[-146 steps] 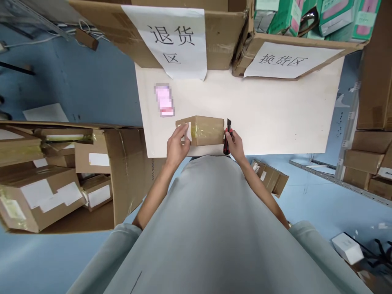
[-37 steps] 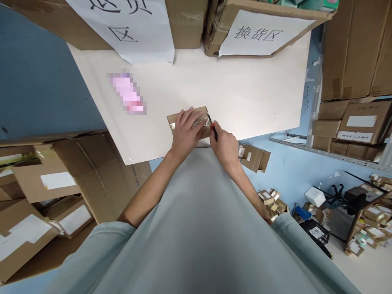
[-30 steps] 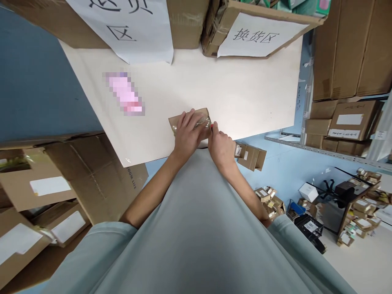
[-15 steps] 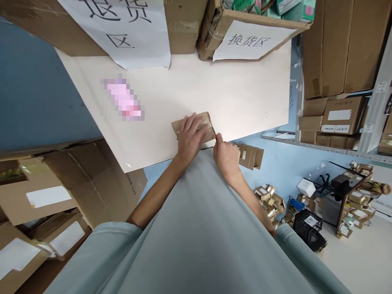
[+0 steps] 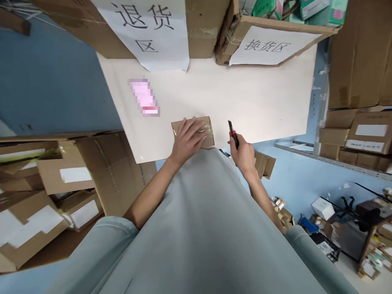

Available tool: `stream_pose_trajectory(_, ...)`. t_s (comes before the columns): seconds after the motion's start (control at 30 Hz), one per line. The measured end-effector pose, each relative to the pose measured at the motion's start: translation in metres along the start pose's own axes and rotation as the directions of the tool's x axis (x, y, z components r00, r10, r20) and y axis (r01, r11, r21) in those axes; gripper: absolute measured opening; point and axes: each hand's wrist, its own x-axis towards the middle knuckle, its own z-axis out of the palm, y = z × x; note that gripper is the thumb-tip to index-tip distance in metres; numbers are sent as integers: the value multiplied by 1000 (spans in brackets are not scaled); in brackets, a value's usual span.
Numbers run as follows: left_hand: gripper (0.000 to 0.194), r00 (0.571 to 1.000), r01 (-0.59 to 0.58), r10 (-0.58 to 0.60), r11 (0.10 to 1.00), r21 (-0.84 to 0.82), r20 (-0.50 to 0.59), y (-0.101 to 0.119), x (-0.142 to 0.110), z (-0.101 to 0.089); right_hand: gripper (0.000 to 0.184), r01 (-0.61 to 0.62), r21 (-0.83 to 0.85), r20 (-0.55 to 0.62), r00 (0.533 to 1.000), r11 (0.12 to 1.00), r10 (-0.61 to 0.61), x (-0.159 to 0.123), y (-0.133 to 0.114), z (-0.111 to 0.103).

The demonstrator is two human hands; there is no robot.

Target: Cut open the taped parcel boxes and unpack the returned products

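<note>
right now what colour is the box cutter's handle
Black and red, best seen in the head view.

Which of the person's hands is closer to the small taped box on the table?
The left hand. It lies on top of the taped box, while the right hand is off to the box's right, holding a cutter.

The box [image 5: 206,122] is plain matt cardboard with shiny clear tape over it. Table [image 5: 260,98] looks smooth, kinda satiny white.
</note>
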Motion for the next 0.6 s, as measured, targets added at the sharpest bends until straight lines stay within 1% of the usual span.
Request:
stream_pose_trajectory(0.07,28,999,22,-19,998,52,-43,-9,-15,-15,40,51,169,28,998,984,-57,39,22,19)
stream_pose_trajectory(0.13,28,995,42,-34,996,82,-89,-16,-32,-31,35,56,315,66,995,948,-80,79,34,44)
stream_pose_trajectory(0.2,29,989,71,-59,994,84,-136,-18,-47,-44,31,35,457,115,989,889,-98,109,35,70)
stream_pose_trajectory(0.27,32,976,134,-117,988,83,-182,-15,-61,-54,31,-35,591,196,975,806,-101,128,28,92)
stream_pose_trajectory(0.33,34,950,239,-213,966,95,-229,-6,-70,-61,35,-102,674,271,956,732,-116,134,17,108)
stream_pose_trajectory(0.37,36,931,298,-266,949,101,-249,0,-73,-63,38,-114,690,290,948,715,-129,135,12,114)
stream_pose_trajectory(0.4,38,910,354,-318,930,102,-266,6,-74,-65,41,-106,689,296,944,717,-145,133,7,117)
stream_pose_trajectory(0.43,39,888,403,-364,910,95,-279,13,-74,-67,43,-81,670,290,944,738,-159,131,4,118)
stream_pose_trajectory(0.5,43,847,477,-442,877,58,-294,26,-72,-68,45,-9,585,260,949,811,-177,126,0,114)
stream_pose_trajectory(0.6,47,787,561,-545,827,-32,-289,39,-63,-63,42,80,415,199,964,907,-176,119,6,96)
